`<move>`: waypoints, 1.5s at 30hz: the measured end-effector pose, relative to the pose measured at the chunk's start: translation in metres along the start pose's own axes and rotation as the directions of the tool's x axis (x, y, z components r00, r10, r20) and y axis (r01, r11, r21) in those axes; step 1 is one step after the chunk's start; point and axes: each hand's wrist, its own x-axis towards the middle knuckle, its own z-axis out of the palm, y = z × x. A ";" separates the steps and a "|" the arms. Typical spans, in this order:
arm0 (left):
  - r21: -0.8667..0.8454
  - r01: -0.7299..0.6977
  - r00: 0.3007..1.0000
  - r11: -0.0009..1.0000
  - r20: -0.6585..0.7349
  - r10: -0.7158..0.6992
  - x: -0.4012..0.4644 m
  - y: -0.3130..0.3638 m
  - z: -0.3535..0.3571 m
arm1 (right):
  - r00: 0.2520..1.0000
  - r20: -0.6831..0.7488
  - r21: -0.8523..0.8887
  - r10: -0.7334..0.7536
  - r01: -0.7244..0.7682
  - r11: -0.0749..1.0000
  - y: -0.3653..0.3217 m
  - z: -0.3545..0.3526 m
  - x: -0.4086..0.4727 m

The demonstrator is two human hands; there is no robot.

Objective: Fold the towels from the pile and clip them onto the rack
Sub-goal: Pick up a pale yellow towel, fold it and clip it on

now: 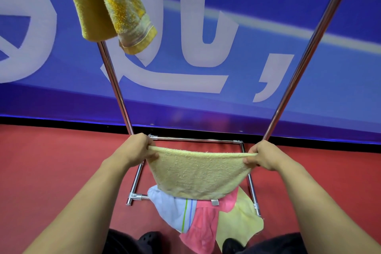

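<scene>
Stretching a pale yellow terry towel [198, 173] taut between them, left hand [138, 148] and right hand [260, 155] each pinch a top corner, holding it above the floor pile [204, 218], likely to square it for folding beneath the chrome rack [115, 86]

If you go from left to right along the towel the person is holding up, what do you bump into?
Left hand pinching one end → pale yellow towel hanging in the middle → right hand pinching the other end.
</scene>
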 end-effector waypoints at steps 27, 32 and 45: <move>-0.900 -0.171 0.885 0.401 -0.319 -0.338 0.004 -0.004 0.001 | 0.919 -0.369 0.896 0.136 0.313 0.315 -0.014 -0.018 -0.008; -0.906 -0.177 0.873 0.385 -0.325 -0.364 0.006 -0.006 0.001 | 0.899 -0.407 0.866 0.162 0.324 0.380 -0.013 -0.019 -0.007; -0.949 -0.114 0.830 0.293 -0.253 -0.497 0.005 0.002 -0.003 | 0.900 -0.378 0.882 0.219 0.278 0.380 -0.026 -0.022 -0.016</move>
